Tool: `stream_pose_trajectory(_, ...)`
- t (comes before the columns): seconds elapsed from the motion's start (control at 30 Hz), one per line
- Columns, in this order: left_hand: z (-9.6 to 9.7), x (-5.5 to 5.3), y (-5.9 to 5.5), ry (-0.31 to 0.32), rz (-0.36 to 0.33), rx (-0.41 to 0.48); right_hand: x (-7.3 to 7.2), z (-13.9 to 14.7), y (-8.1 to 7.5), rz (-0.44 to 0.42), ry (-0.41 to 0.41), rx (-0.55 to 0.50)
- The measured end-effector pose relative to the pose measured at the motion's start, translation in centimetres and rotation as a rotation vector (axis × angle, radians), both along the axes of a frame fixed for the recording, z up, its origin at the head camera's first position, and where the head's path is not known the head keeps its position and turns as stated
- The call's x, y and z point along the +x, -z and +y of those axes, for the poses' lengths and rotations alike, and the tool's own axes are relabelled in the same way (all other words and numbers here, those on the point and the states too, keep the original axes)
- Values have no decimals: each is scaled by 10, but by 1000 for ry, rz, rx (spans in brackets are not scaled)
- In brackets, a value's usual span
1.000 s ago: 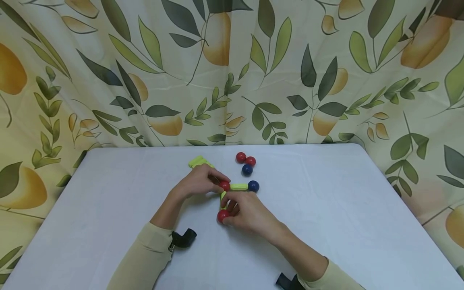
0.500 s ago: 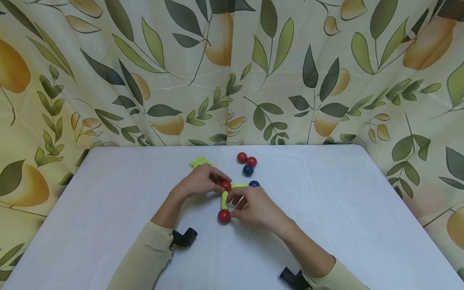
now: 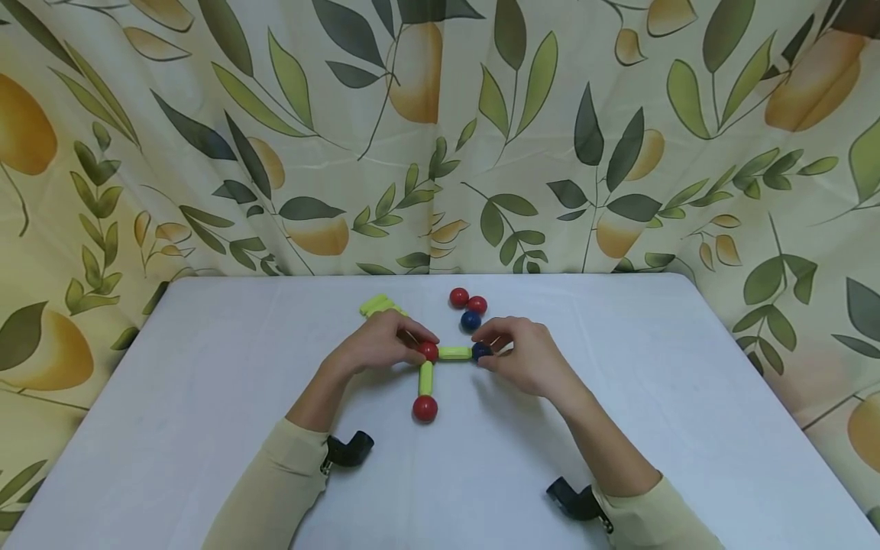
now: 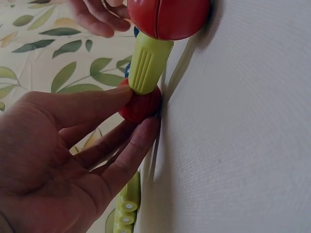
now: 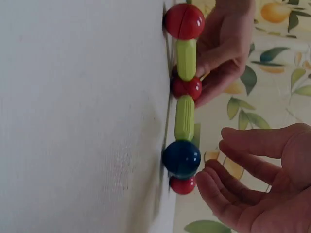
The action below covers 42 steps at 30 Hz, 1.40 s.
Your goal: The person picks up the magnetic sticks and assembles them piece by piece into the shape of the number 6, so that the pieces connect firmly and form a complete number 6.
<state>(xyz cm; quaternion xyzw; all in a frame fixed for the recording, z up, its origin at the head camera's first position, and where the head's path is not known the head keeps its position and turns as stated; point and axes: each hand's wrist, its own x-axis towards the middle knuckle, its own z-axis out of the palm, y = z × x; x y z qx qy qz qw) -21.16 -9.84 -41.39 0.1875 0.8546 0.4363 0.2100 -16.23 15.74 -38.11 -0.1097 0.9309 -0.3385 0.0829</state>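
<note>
An L-shaped piece of balls and yellow-green rods lies on the table. My left hand pinches its red corner ball between thumb and fingers. One rod runs from that corner toward me and ends in another red ball. Out to the right, a second rod joins the corner to a blue ball. My right hand is at this blue ball, fingers spread and gently bent. In the right wrist view a small gap shows between its fingertips and the ball.
Behind the piece sit two loose red balls and a blue ball. Several spare yellow-green rods lie beyond my left hand, partly hidden by it. A patterned curtain hangs behind the white table.
My right hand has let go of the near red ball and moved up and right to the blue ball at the rod's end. My left hand stays on the corner ball.
</note>
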Motion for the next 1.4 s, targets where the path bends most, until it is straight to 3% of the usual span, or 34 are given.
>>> stream_pose_trajectory(0.17,-1,-1,0,9,8,-1,-7,8,5,-39,21,18)
stream_pose_trajectory(0.37,-2,-1,0,14,2,0,-12,12,13,-97,-20,-12)
stream_pose_trajectory(1.0,-7,-3,-3,26,30,-40,-17,12,21,-81,14,-28)
stream_pose_trajectory(1.23,-15,-6,-6,9,80,-36,-18,13,22,-86,13,-23)
stream_pose_trajectory(1.4,-21,-8,-7,-41,151,-40,-18,13,23,-85,13,-26)
